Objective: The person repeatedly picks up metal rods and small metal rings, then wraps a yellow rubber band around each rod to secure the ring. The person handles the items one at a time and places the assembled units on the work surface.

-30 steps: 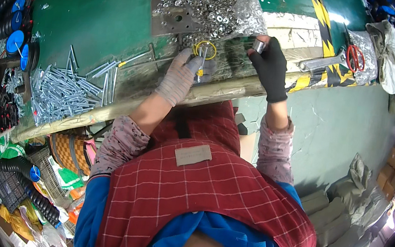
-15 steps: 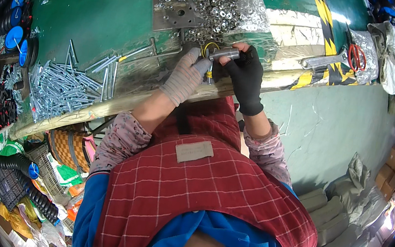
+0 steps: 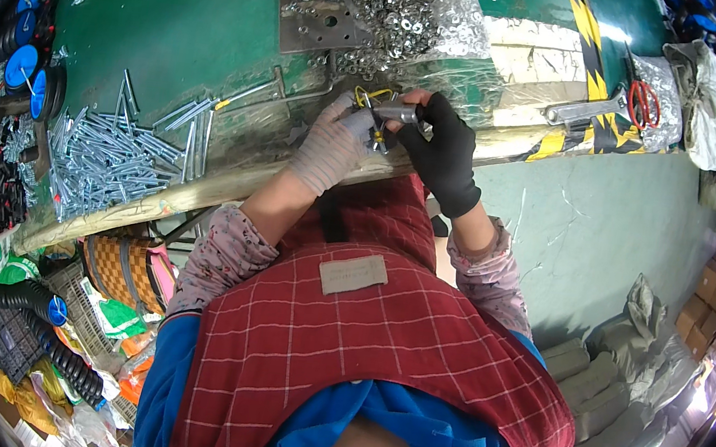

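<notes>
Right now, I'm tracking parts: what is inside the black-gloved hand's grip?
The right hand grips a grey metal cylinder, partly in view. The palm is covered, so anything deeper inside cannot be seen.

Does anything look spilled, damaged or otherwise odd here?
Yes: the left hand wears a pale striped glove, the right hand a black glove, an odd pair. Small metal parts also spread loosely past the edge of the metal plate, looking spilled, though perhaps just tipped out there.
</notes>
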{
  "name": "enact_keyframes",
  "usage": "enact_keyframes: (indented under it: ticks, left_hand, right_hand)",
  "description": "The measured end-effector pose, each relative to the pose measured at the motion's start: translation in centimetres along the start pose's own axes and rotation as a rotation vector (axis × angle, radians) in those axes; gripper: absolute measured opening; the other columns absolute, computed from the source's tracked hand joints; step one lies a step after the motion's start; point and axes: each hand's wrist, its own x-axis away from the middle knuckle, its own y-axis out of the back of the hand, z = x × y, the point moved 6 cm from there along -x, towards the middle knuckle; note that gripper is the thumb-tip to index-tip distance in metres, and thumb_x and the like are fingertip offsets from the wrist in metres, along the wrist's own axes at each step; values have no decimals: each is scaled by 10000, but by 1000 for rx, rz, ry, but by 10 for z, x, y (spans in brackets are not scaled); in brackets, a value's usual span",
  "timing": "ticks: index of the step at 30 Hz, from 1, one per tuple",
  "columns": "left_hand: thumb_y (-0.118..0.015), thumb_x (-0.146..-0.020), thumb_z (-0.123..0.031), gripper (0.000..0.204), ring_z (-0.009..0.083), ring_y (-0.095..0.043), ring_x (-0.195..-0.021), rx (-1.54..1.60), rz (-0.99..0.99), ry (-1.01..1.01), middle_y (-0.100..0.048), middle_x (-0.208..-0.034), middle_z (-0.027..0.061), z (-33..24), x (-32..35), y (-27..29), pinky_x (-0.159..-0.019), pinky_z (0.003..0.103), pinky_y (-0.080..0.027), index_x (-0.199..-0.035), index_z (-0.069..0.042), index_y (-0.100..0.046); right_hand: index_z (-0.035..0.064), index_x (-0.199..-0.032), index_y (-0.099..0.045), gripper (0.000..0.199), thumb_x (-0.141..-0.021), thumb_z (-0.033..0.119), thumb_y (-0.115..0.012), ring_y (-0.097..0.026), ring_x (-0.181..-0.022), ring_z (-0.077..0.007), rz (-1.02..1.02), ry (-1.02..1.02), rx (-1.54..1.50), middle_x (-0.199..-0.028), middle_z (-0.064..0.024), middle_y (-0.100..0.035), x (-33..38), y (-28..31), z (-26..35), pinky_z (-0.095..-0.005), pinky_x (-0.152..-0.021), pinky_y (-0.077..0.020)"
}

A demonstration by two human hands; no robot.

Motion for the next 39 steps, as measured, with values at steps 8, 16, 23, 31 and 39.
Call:
enact_keyframes:
  ticks: [8, 16, 23, 31, 39]
  left_hand:
    - [-503, -960, -25, 224, 242, -651, -973, 663, 50, 199, -643, -1107, 105, 5, 1, -1, -847, 377, -561, -1174, -18, -570]
    - [-578, -955, -69, 257, 180, -643, -1002, 257, -176, 244, -649, -1110, 69, 18, 4, 12, -872, 321, -539, -1211, -59, -562]
    - [-560, -964, -63, 287, 141, -629, -976, 401, -22, 287, -637, -1074, 43, 21, 1, 23, -850, 281, -519, -1250, -87, -540]
    - [-549, -979, -66, 237, 171, -636, -974, 617, 51, 265, -629, -1108, 51, 30, -1, 24, -867, 306, -528, -1216, -53, -538]
    - [-518, -1024, -152, 171, 101, -615, -860, -43, -87, 59, -641, -971, 29, 5, 1, 20, -788, 254, -525, -1125, -32, -586]
  right_hand:
    - [130, -1066, -627, 336, -760, 111, -762, -668, -840, -288, 159, 316, 263, -966, -74, -668, 6, 0, 21, -374, -677, -528]
    - [145, -1052, -636, 261, -799, 81, -658, -668, -843, -296, 228, 667, 475, -965, -82, -668, 11, -1, 35, -369, -640, -547]
    - [134, -1045, -662, 330, -726, 73, -720, -658, -796, -264, 243, 631, 466, -873, -52, -652, 3, -5, 37, -366, -631, -540]
    - [122, -1011, -649, 277, -744, 88, -714, -652, -790, -271, 267, 700, 518, -883, -65, -639, 1, -11, 41, -364, -611, -534]
    - [135, -1126, -656, 345, -784, 104, -684, -672, -929, -259, 405, 983, 583, -1018, -77, -662, 8, -24, 36, -333, -683, -578]
